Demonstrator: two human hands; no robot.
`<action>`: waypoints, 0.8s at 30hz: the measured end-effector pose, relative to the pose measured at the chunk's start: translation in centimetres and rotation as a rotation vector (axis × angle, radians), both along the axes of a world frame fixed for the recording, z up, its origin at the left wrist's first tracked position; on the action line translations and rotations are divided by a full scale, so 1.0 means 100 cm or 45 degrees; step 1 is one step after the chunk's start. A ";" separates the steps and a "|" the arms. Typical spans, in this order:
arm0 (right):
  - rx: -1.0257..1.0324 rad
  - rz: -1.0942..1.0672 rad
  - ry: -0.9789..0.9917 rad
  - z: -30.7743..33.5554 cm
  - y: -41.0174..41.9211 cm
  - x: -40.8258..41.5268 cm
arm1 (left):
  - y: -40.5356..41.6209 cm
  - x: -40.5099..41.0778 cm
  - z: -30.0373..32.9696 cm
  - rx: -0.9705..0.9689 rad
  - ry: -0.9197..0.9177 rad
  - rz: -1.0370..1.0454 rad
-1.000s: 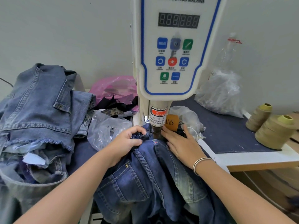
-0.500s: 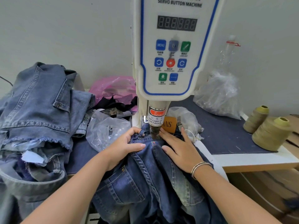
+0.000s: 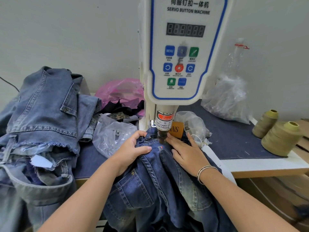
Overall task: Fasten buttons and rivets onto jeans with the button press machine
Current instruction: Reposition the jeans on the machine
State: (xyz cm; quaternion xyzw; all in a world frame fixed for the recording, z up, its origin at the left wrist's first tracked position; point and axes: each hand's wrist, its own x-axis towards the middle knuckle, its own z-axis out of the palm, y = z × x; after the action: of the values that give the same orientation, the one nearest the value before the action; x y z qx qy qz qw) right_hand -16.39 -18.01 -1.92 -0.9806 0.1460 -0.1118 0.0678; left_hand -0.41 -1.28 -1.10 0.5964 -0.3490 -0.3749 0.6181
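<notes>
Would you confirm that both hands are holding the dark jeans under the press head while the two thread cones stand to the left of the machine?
Not quite: the head view shows the thread cones to the machine's right. The left hand and right hand do hold the dark jeans under the press head.

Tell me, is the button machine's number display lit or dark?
Dark: the display shows only unlit grey digit segments.
</notes>
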 end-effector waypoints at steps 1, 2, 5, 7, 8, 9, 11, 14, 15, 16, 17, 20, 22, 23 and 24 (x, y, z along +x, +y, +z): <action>-0.007 -0.004 0.001 0.000 0.000 0.000 | 0.000 -0.001 0.000 -0.004 -0.003 0.013; -0.016 -0.011 -0.001 0.000 0.001 0.001 | 0.000 -0.002 0.000 -0.010 -0.005 0.025; -0.042 -0.031 0.001 0.000 0.001 0.001 | -0.001 -0.002 -0.001 -0.049 0.021 0.033; -0.034 -0.034 -0.005 0.000 0.000 0.001 | -0.001 -0.003 0.000 -0.063 0.040 0.026; -0.029 -0.032 -0.006 0.000 0.000 0.000 | -0.001 -0.003 0.000 -0.068 0.046 0.022; -0.024 -0.029 -0.004 0.000 0.000 0.000 | -0.001 -0.003 0.001 -0.069 0.048 0.017; -0.013 -0.020 -0.006 0.000 0.000 0.000 | -0.001 -0.002 0.001 -0.063 0.045 0.016; 0.001 -0.012 -0.024 0.000 0.000 0.000 | -0.002 -0.001 -0.001 -0.055 0.057 0.019; 0.000 -0.010 -0.025 0.000 0.000 0.000 | -0.002 0.000 -0.001 -0.053 0.058 0.016; 0.001 -0.009 -0.024 0.000 -0.001 0.000 | -0.002 0.001 -0.002 -0.051 0.056 0.013; 0.004 -0.008 -0.023 -0.001 -0.001 0.000 | -0.002 0.001 -0.002 -0.049 0.055 0.012; 0.012 -0.013 -0.023 -0.001 -0.001 0.000 | -0.003 0.001 -0.002 -0.048 0.054 0.006; 0.020 -0.012 -0.025 0.000 0.000 0.000 | -0.003 0.001 -0.002 -0.043 0.052 0.005; 0.024 -0.011 -0.025 0.000 0.000 0.000 | -0.002 0.001 -0.002 -0.040 0.052 0.005; 0.026 -0.011 -0.026 0.000 0.000 0.000 | -0.002 0.001 -0.002 -0.040 0.054 0.004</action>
State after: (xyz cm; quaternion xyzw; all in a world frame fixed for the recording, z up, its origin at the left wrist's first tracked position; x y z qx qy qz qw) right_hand -16.40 -18.04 -1.94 -0.9780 0.1504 -0.1207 0.0789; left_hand -0.26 -1.52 -1.26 0.5791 -0.3407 -0.3811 0.6351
